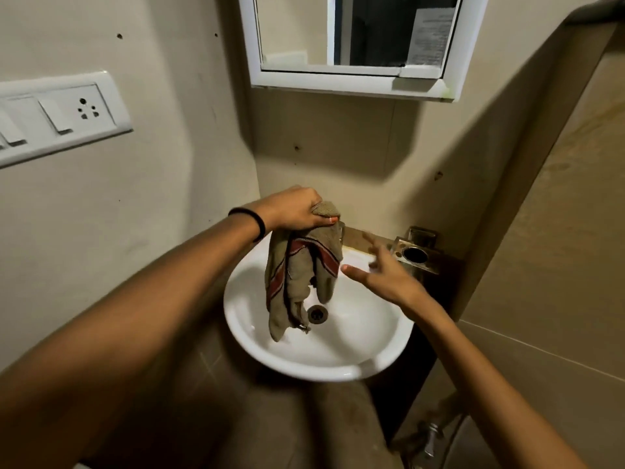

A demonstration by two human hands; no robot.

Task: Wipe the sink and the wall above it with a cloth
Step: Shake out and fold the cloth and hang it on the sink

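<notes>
A small white sink (345,363) is fixed to the beige wall (338,143) in a corner, with a metal drain (318,314) at its middle. My left hand (294,209) grips the top of a brown cloth with red stripes (301,272), which hangs down over the basin to the left of the drain. My right hand (378,272) hovers over the right side of the basin with fingers spread and straight, just right of the cloth and not holding it. Its fingers look blurred.
A white-framed mirror cabinet (351,45) hangs on the wall above the sink. A metal holder (416,253) sits at the sink's back right. A white switch and socket panel (57,113) is on the left wall. A pipe valve (431,438) shows low right.
</notes>
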